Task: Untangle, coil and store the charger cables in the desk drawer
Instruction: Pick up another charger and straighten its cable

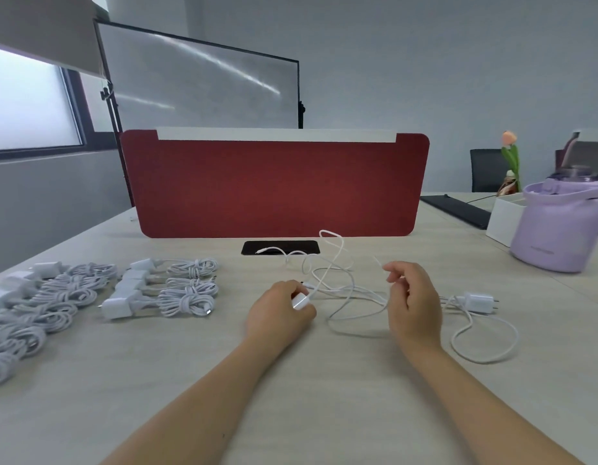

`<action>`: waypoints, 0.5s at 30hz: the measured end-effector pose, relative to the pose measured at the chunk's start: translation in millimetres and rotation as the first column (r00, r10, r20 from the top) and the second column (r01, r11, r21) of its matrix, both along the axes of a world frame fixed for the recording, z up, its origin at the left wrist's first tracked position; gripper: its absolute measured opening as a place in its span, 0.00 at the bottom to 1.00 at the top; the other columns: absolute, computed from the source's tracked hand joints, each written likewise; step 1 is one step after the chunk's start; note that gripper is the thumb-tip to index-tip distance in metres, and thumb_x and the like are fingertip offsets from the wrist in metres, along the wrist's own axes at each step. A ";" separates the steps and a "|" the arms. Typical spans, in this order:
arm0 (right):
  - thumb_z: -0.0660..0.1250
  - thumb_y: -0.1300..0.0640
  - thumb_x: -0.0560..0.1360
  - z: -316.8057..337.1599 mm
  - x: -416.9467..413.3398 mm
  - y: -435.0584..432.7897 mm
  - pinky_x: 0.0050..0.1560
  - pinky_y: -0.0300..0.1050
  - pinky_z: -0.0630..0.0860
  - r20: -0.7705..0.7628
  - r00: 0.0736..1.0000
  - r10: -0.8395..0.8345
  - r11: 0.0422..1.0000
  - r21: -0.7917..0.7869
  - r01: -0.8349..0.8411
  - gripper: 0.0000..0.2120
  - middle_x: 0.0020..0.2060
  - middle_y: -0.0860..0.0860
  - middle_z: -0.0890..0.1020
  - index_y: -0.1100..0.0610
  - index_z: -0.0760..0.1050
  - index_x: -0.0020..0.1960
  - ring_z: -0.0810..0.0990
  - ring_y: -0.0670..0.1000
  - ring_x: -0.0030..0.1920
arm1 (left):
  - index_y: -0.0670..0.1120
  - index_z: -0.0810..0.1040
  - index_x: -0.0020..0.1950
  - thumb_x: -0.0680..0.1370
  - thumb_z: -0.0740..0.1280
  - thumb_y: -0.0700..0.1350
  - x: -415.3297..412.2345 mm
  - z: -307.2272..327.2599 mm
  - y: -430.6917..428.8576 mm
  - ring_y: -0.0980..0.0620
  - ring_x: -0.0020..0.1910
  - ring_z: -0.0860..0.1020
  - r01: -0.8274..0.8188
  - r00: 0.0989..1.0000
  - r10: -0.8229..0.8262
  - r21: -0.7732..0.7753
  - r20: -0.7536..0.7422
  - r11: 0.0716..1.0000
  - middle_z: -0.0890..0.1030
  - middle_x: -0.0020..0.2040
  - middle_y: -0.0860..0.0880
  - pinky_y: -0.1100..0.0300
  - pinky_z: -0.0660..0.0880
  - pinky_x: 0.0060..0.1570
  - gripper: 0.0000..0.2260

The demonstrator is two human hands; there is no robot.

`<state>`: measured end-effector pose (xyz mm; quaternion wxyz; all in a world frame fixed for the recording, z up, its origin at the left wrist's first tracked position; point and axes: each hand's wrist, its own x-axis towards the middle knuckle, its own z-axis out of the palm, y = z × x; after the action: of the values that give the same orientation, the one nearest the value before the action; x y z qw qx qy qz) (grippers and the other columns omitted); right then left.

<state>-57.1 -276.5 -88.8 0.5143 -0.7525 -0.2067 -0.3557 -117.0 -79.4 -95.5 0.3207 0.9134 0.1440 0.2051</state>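
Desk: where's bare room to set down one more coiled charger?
Bare desk lies at the near edge, between the coiled chargers and the left forearm. Crowded: tangled cables held by left hand and right hand, loose charger right, purple jug beyond.

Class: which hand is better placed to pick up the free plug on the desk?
Right: the right hand, pinching a cable, is beside the free plug; the left hand grips the other plug.

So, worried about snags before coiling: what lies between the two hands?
Head view: loose, tangled loops of white charger cable lie on the desk between the left hand, gripping a white adapter, and the right hand.
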 end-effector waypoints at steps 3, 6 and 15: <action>0.54 0.66 0.74 21.5 -17.1 26.2 0.39 0.38 0.74 0.029 0.982 0.186 0.978 0.089 -0.188 0.16 0.40 0.46 0.79 0.53 0.77 0.50 0.79 0.45 0.41 | 0.58 0.77 0.49 0.71 0.68 0.51 -0.1 0.9 1.6 0.56 0.45 0.76 0.003 1.000 -0.003 -0.034 -0.008 0.999 0.78 0.49 0.60 0.61 0.68 0.38 0.08; 0.52 0.72 0.74 40.5 -18.8 61.5 0.38 0.46 0.79 -0.209 0.871 0.445 0.892 0.186 -0.411 0.20 0.38 0.51 0.81 0.52 0.76 0.47 0.82 0.52 0.40 | 0.59 0.78 0.47 0.70 0.69 0.51 -0.4 1.5 3.9 0.58 0.41 0.77 0.005 1.000 -0.005 -0.114 -0.003 0.993 0.80 0.43 0.59 0.62 0.68 0.36 0.07; 0.55 0.62 0.71 -2.7 14.9 80.6 0.54 0.46 0.76 -0.425 0.865 0.268 0.792 -0.415 -0.449 0.16 0.46 0.42 0.82 0.43 0.74 0.45 0.79 0.45 0.51 | 0.48 0.79 0.36 0.70 0.68 0.50 -0.4 18.8 35.0 0.56 0.33 0.73 0.205 0.973 -0.229 -0.454 0.003 0.867 0.79 0.33 0.53 0.66 0.67 0.32 0.07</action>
<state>-42.3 -195.9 -91.4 0.3881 -0.8555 -0.3395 -0.0467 -117.4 -44.4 -76.7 0.5413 0.8291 0.0921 0.1053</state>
